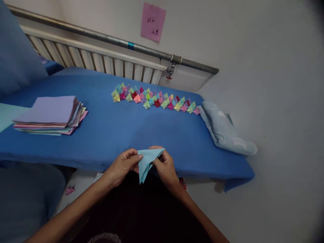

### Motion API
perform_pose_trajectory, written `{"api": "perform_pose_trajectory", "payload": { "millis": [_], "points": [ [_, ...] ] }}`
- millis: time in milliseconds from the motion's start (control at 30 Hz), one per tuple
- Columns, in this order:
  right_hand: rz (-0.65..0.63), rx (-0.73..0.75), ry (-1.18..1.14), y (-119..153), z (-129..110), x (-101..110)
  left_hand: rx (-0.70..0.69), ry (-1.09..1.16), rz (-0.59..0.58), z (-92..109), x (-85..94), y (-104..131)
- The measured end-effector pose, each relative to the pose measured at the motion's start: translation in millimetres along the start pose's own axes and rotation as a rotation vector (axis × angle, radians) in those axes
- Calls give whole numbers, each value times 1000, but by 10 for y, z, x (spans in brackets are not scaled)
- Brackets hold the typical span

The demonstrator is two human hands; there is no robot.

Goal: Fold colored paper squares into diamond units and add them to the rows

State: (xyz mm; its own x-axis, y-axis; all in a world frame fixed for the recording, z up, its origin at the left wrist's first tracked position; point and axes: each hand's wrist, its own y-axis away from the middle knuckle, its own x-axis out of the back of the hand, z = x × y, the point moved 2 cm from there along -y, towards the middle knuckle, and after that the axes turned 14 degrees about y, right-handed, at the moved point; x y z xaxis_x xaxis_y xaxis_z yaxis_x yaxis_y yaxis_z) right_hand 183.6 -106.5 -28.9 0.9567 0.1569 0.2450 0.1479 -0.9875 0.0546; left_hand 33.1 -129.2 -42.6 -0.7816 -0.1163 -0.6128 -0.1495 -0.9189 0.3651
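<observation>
1. Head view: the left hand (121,166) grips the folded light-blue paper (146,157) at its left corner, thumb on top and fingers curled behind
2. The right hand (165,167) is closed on the right part of the same paper, with fingers at its upper right corner and the thumb by the inner folds
3. The folded light-blue paper is between the two hands, at the near edge of the blue cloth (108,130), its pointed layers hanging downward and slightly parted
4. Beyond the hands, small folded paper pieces (157,103) in many colours stand in close rows on the cloth
5. To the left lies a stack of coloured paper (50,110), a purple sheet on top, with a pale green sheet (8,113) beside it
6. To the right, a folded pale blanket (222,130) lies near the end of the rows
7. Behind, a radiator (106,64) and a metal pipe (101,37) run along the wall, below a pink note (153,22)
</observation>
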Motion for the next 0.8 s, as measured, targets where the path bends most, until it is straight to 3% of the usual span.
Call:
{"api": "perform_pose_trajectory", "payload": {
  "millis": [167, 400, 467, 700, 800],
  "points": [
    [29, 28, 49, -11, 10, 11, 28, -59, -35, 41, -53, 37],
    [-32, 8, 60, 2, 41, -32, -21, -41, 81, 28, -37, 29],
    [-3, 118, 149, 14, 23, -14, -3, -35, 94, 32, -27, 31],
    [10, 727, 604, 68, 11, 25, 21, -21, 150, 78, -3, 17],
    [28, 830, 665, 67, 34, 9, 29, -13, 172, 83, -7, 8]
  ]
}}
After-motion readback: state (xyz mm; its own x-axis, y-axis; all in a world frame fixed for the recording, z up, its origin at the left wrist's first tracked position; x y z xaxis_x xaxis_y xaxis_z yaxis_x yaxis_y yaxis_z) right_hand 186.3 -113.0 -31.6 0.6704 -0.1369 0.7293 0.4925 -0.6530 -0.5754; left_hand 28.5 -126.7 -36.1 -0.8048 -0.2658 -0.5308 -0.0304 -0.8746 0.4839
